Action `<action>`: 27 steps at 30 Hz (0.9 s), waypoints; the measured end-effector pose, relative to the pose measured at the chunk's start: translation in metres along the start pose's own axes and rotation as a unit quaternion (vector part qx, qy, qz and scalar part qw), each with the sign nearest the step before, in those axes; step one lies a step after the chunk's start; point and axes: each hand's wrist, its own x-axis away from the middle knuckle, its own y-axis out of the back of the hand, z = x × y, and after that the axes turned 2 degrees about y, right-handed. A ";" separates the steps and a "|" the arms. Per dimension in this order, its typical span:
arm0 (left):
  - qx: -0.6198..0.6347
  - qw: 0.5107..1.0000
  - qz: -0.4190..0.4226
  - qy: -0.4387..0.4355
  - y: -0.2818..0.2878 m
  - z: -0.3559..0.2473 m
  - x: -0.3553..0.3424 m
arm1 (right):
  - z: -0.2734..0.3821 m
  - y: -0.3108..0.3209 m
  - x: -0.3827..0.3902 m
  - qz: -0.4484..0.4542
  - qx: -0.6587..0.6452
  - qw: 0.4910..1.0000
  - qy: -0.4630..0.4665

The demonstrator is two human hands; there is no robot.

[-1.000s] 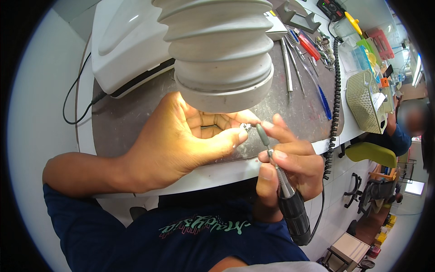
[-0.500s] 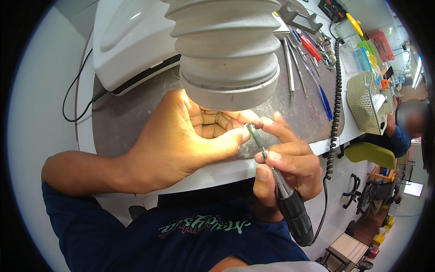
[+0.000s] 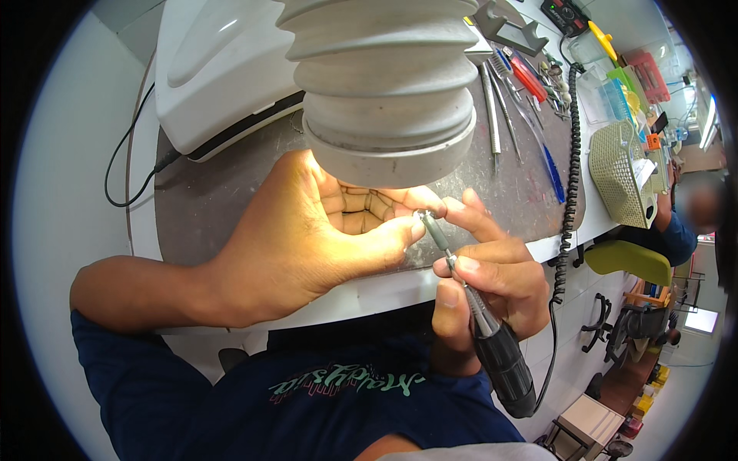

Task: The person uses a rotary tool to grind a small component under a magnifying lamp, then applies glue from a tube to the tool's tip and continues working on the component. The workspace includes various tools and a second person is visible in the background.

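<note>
two hands at work: both raised over the near edge of the bench, just below the mouth of a ribbed white hose.
left hand: thumb and forefinger pinched narrow on a small silvery piece, the other fingers curled loosely toward the palm.
right hand: closed in a pen-like grip around a black and silver handpiece, its forefinger stretched out toward the left fingertips.
small silvery piece: between the left fingertips, mostly hidden; from where i stand i can't make out its shape.
grey-green bur: at the handpiece's tip, slanting up to the piece; whether it touches, i cannot tell.
dark mat: on the bench beneath the hands, dusted with pale marks.
loose tools: a slim metal instrument, a blue-handled brush and a red-handled tool, beyond the right hand.
coiled black cord: along the mat's right side.
white machine: on the mat's far left.
far right: a cream perforated basket, and a person in blue by a green chair.
</note>
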 end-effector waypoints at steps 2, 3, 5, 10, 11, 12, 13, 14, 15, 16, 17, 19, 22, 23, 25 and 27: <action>-0.004 1.000 -0.005 -0.007 -0.001 0.002 -0.001 | 0.001 0.000 -0.001 0.002 -0.006 1.000 -0.006; -0.003 1.000 0.001 -0.004 0.000 0.001 -0.001 | 0.000 0.000 0.000 -0.003 -0.001 1.000 -0.002; -0.002 1.000 0.012 0.002 0.000 -0.001 0.000 | -0.002 -0.002 0.002 -0.013 0.016 1.000 0.010; 0.004 1.000 0.012 -0.016 0.001 0.000 -0.001 | -0.005 -0.006 0.004 -0.019 0.021 0.999 0.020; 0.002 1.000 0.016 -0.016 0.002 -0.001 -0.001 | -0.004 -0.007 0.004 -0.025 0.024 0.999 0.015; 0.000 1.000 0.016 -0.017 0.002 0.000 -0.001 | -0.004 -0.006 0.003 -0.025 0.020 0.999 0.012; -0.001 1.000 0.015 -0.019 0.002 0.000 -0.001 | -0.003 -0.006 0.003 -0.026 0.015 1.000 0.009; -0.003 1.000 0.015 -0.020 0.002 0.001 -0.001 | -0.003 -0.003 0.002 -0.022 0.004 1.000 0.009; -0.009 1.000 0.014 -0.016 0.002 0.000 -0.001 | -0.003 -0.002 0.002 -0.027 -0.005 1.000 0.010; -0.016 1.000 0.013 -0.011 0.002 -0.001 -0.001 | -0.003 -0.002 0.002 -0.032 -0.014 0.999 0.011; -0.022 1.000 0.011 -0.007 0.002 -0.002 0.000 | -0.004 -0.003 0.004 -0.045 -0.019 0.999 0.013; 0.007 1.000 -0.009 -0.022 -0.001 0.001 0.000 | -0.005 -0.003 0.004 -0.048 -0.024 0.998 0.025; 0.013 0.999 -0.014 -0.037 -0.002 0.004 -0.002 | -0.002 0.000 0.002 -0.012 -0.018 0.999 0.045; 0.008 0.999 -0.011 -0.042 -0.001 0.005 -0.002 | 0.000 0.001 0.002 0.003 -0.014 0.999 0.046; 0.008 1.000 -0.010 0.001 -0.002 -0.002 -0.001 | 0.001 0.001 0.002 0.015 -0.004 0.999 0.046; 0.017 1.000 -0.008 0.003 -0.002 -0.003 0.000 | 0.001 0.000 0.001 0.021 -0.001 0.999 0.044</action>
